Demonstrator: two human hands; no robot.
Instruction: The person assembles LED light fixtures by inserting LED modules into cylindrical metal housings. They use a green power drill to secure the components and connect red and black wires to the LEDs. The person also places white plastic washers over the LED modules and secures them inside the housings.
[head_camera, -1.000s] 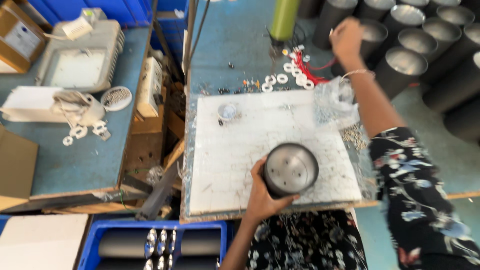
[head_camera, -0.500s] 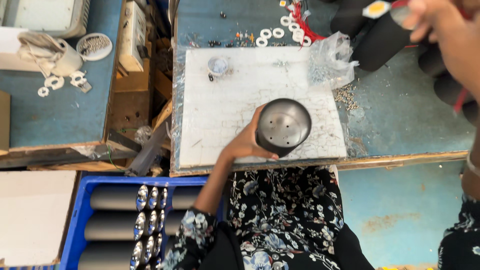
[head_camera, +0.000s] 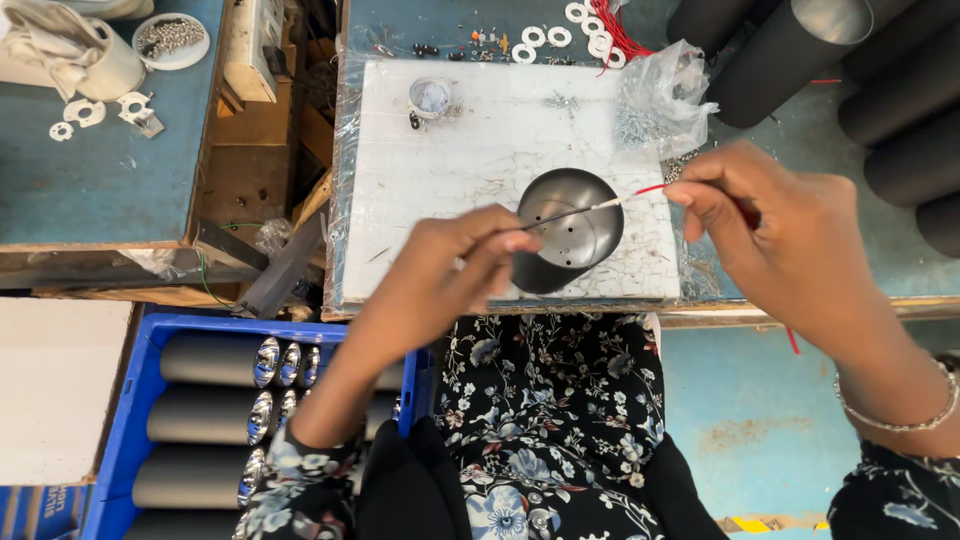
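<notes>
A black metal can (head_camera: 567, 232) with a shiny inside and small holes in its bottom stands upright on the cracked white board (head_camera: 480, 150). Over it I stretch a thin wire (head_camera: 600, 203), red at the right end and pale at the stripped part. My left hand (head_camera: 455, 265) pinches the wire's left end just above the can's near rim. My right hand (head_camera: 765, 225) pinches the red end to the right of the can.
A clear bag of screws (head_camera: 660, 100), white washers (head_camera: 545, 38), red wires (head_camera: 625, 30) and a small dish (head_camera: 430, 97) lie at the board's back. Black tubes (head_camera: 850, 60) stand at right. A blue crate (head_camera: 215, 400) of black cans sits lower left.
My right hand came back from the far bench with a red wire. My left hand let go of the can and took the wire's other end. The view shifted closer.
</notes>
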